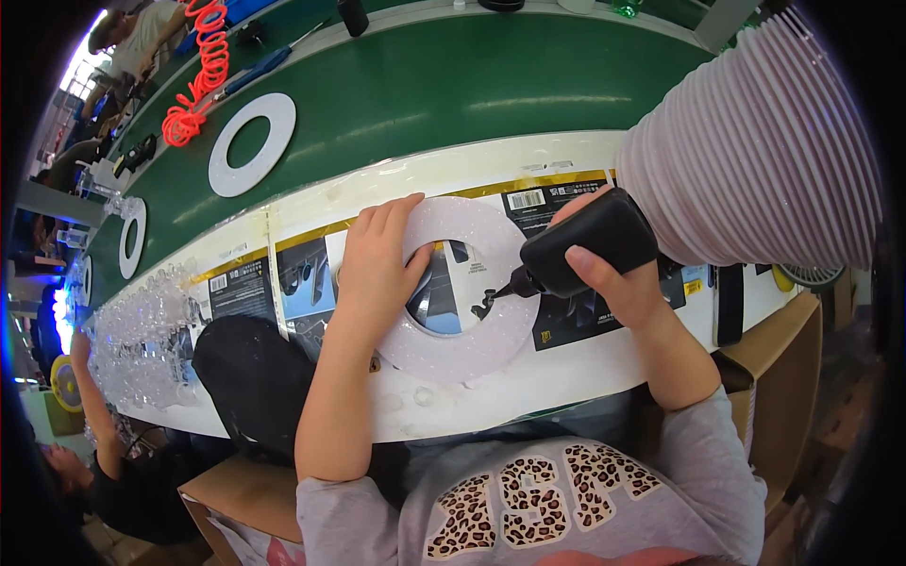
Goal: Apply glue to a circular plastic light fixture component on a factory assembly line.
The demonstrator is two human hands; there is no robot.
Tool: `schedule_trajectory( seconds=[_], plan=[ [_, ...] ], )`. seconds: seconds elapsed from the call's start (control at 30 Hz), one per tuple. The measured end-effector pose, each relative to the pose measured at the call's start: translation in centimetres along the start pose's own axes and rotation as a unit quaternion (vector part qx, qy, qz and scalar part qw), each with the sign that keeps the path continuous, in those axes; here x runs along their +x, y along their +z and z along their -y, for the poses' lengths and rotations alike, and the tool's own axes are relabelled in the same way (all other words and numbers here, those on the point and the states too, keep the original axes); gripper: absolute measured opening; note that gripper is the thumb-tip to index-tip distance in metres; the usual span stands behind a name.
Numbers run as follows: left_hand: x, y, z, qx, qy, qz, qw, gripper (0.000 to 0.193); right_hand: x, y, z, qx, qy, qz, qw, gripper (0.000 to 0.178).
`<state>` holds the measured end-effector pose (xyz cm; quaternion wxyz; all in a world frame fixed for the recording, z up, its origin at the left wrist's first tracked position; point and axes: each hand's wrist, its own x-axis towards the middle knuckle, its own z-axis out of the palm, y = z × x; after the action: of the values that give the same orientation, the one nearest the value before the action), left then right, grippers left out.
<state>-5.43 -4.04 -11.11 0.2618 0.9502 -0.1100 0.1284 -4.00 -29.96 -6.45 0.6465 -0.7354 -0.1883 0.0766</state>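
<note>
A white sparkly ring (469, 341) lies flat on the white front strip of the bench (528, 377). My left hand (376, 266) presses down on the ring's left side, fingers spread over its rim. My right hand (618, 283) grips a black squeeze bottle (590, 243), tilted so its nozzle touches the ring's inner right edge, where a small dark blob sits. Printed dark sheets lie under the ring.
A green belt (453, 94) runs behind, carrying two more white rings (253, 143) (131, 236). A ribbed pinkish hose (755, 151) hangs at right. An orange coiled cable (198, 66) and a pile of clear pieces (142, 340) lie at left. Cardboard boxes (774, 368) stand below the bench; other people work at left.
</note>
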Motion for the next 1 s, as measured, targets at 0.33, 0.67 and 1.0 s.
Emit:
schedule_trajectory(
  seconds=[0.33,0.67,1.0],
  plan=[
    [-0.3,-0.2,-0.1,0.001,0.005,-0.005,1.000,0.052,-0.5,0.7,0.1,-0.027,-0.107,0.034,0.993,0.028],
    [-0.3,0.1,0.2,-0.005,0.011,-0.014,1.000,0.052,-0.9,1.3,0.4,-0.006,-0.073,0.027,0.997,0.033],
    [-0.3,0.0,0.2,-0.002,0.010,-0.014,1.000,0.051,-0.8,1.5,0.1,-0.014,-0.047,0.041,0.998,0.032]
  ],
)
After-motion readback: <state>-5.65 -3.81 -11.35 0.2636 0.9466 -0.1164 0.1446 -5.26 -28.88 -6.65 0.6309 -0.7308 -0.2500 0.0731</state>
